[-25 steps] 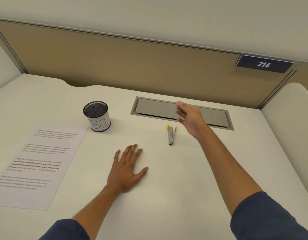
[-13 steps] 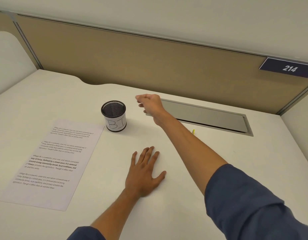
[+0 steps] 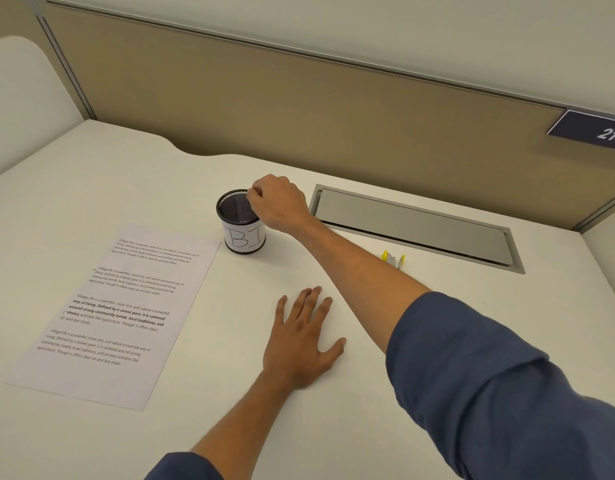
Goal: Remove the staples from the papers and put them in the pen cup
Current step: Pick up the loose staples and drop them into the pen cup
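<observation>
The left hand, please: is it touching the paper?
Apart. The head view shows the left hand flat on the desk, with a strip of bare desk between it and the paper's right edge.

White desk (image 3: 230, 427); papers (image 3: 119, 306); pen cup (image 3: 242, 233); staple remover (image 3: 396, 259); left hand (image 3: 299, 344) flat.

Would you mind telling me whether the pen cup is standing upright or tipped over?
Upright: the cup stands on its base on the desk, its round mesh mouth facing up.
</observation>
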The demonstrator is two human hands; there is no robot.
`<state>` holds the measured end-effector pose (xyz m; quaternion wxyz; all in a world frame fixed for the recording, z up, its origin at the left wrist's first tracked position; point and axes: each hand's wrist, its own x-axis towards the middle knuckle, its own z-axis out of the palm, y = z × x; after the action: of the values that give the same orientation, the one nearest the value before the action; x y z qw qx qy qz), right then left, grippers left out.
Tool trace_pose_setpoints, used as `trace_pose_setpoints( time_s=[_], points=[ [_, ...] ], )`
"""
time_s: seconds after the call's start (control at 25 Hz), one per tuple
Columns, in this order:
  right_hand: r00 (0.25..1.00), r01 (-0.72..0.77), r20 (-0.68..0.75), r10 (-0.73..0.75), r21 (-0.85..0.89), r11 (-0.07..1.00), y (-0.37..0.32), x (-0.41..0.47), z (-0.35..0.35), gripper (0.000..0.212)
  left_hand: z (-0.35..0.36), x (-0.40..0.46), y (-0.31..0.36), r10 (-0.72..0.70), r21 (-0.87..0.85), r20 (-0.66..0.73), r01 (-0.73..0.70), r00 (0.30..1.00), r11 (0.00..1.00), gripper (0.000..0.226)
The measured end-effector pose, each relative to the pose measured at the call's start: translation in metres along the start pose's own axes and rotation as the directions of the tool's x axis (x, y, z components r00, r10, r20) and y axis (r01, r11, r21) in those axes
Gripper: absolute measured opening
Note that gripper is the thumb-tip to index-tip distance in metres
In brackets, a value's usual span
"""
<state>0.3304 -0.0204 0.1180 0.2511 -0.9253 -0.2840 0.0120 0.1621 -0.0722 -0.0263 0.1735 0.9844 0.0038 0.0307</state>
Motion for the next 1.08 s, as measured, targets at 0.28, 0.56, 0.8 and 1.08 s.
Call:
trace_pose_setpoints(
  time_s=[0.28, 0.56, 0.8, 1.08],
  points=[
    [0.999, 0.037, -0.026, -0.035, 0.070, 0.997, -0.001, 0.001, 0.002, 0.021, -0.002, 0.000, 0.001, -0.006, 0.011, 0.017, 0.006, 1.000, 1.000, 0.076],
    [0.993, -0.067, -0.041, 0.113, 0.591, 0.804, 0.032, -0.037, -0.025, 0.024, -0.001, -0.002, 0.001, -0.003, -0.006, -0.019, 0.002, 1.000, 1.000, 0.073],
    [0.963, -0.148, -0.081, 0.258, 0.641, 0.753, 0.112, -0.113, -0.050, 0.022, -0.002, -0.001, 0.002, -0.002, 0.011, -0.032, 0.002, 0.999, 1.000, 0.073],
    [0.866, -0.342, -0.143, 0.479, 0.527, 0.778, 0.217, -0.210, -0.067, 0.017, -0.001, -0.002, 0.001, 0.012, 0.023, -0.046, -0.011, 0.999, 1.000, 0.073]
  ],
)
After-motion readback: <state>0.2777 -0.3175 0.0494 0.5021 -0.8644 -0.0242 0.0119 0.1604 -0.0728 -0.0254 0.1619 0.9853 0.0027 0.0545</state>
